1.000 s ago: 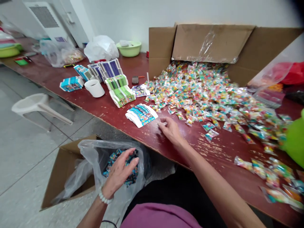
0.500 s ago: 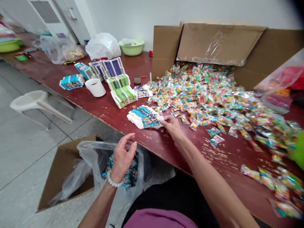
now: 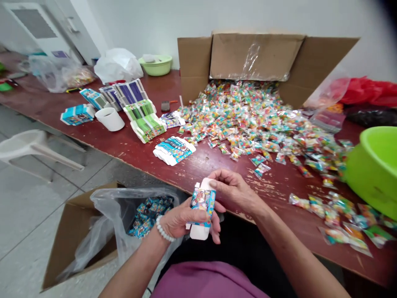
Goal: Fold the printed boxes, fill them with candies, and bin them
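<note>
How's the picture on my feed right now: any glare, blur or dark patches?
Head view: bright glints speckle the wrapped candy pile and the clear tape on the carton; head view: the top right corner is black; head view: the vented panel looks soft; head view: the small box in the left hand shows clearly, fine print unreadable.

a blue carton (image 3: pixel 203 200) has come off the flat pile (image 3: pixel 175 151) and is now in both hands near the table edge. the left hand (image 3: pixel 181 217), free before, now grips its lower part, thumb across the printed face; the right hand (image 3: pixel 237 190) has moved from the pile and pinches the upper white flap (image 3: pixel 206 182).
</note>
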Action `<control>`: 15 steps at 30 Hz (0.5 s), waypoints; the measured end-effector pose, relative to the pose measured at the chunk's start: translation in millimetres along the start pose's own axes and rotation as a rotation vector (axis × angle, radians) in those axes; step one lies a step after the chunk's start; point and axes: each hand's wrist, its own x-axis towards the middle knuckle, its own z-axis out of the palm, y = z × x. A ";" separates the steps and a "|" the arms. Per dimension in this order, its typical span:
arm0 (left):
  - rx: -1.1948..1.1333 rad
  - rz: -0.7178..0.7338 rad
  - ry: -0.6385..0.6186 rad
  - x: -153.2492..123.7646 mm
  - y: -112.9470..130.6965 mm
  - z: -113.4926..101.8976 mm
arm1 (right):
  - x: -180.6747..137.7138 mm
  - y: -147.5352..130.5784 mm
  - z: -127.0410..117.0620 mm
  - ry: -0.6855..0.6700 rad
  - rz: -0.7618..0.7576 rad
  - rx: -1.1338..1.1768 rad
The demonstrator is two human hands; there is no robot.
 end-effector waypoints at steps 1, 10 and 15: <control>0.006 0.025 0.035 1.8 -4.1 2.7 | -4.5 1.2 3.1 0.002 0.004 0.029; 0.357 0.195 0.377 11.8 -4.3 24.3 | -31.0 12.6 31.4 -0.011 0.031 0.056; 0.350 0.196 0.492 17.8 -12.1 25.0 | -27.3 15.7 29.6 0.086 0.066 -0.059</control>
